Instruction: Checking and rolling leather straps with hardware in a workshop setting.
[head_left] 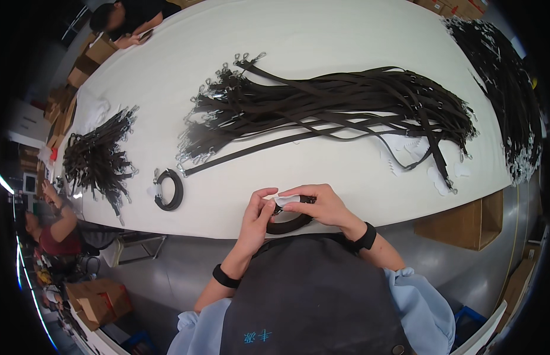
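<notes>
Close to the table's near edge, a black strap (pixel 291 226) is wound into a ring between my two hands. My left hand (pixel 257 216) is closed on the ring's left side, with thumb and fingers by a small white paper label (pixel 286 200). From the other side my right hand (pixel 324 206) pinches the strap and the label at the top of the ring. The fingers hide part of the strap there. To the left lies another coiled strap (pixel 178 190) with metal clips and a bit of white at its left side.
A long pile of black straps (pixel 346 97) with metal clips stretches across the white table (pixel 239 207). Smaller strap bundles (pixel 100 157) lie left, more straps (pixel 505 89) far right. White paper labels (pixel 437 180) are scattered near the pile. Two people (pixel 133 21) are beyond the table and at left.
</notes>
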A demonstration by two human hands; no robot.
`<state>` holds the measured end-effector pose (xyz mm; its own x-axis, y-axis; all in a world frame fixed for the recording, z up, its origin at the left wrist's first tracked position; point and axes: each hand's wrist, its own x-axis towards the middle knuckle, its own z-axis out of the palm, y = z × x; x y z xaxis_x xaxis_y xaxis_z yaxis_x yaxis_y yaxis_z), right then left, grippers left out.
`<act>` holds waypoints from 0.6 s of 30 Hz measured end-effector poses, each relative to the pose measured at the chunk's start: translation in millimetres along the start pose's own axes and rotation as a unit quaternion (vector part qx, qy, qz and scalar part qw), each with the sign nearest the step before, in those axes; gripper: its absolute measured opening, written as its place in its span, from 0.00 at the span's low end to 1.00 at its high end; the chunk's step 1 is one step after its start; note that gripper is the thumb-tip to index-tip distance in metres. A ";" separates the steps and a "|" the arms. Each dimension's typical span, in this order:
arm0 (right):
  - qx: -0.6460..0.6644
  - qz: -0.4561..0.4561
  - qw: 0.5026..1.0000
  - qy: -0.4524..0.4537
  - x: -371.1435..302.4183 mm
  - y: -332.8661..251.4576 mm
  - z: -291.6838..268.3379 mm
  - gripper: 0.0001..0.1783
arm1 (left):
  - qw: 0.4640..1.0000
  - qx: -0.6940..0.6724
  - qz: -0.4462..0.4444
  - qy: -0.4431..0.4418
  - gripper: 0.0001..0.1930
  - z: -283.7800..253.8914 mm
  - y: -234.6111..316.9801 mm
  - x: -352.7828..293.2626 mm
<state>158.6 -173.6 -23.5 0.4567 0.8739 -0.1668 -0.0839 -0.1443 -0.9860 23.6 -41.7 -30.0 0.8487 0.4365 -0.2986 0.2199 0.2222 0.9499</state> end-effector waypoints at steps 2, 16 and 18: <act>-0.027 0.000 1.000 -0.010 1.9 -5.1 -1.7 0.14 | 1.000 -0.013 -0.007 -0.004 0.13 2.7 4.4 -1.6; 0.150 0.081 0.984 0.044 9.3 33.0 -5.8 0.19 | 0.997 -0.016 -0.077 0.000 0.20 -14.2 -20.8 13.5; 0.156 0.085 0.983 0.046 9.2 36.9 -4.8 0.18 | 0.995 0.002 -0.093 0.021 0.21 -14.1 -24.4 14.4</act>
<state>164.0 -173.1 -61.5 0.4899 0.8013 -0.3434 -0.4266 -0.1232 -0.8960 23.6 -28.6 -58.7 0.7721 0.4243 -0.4732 0.3732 0.2999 0.8779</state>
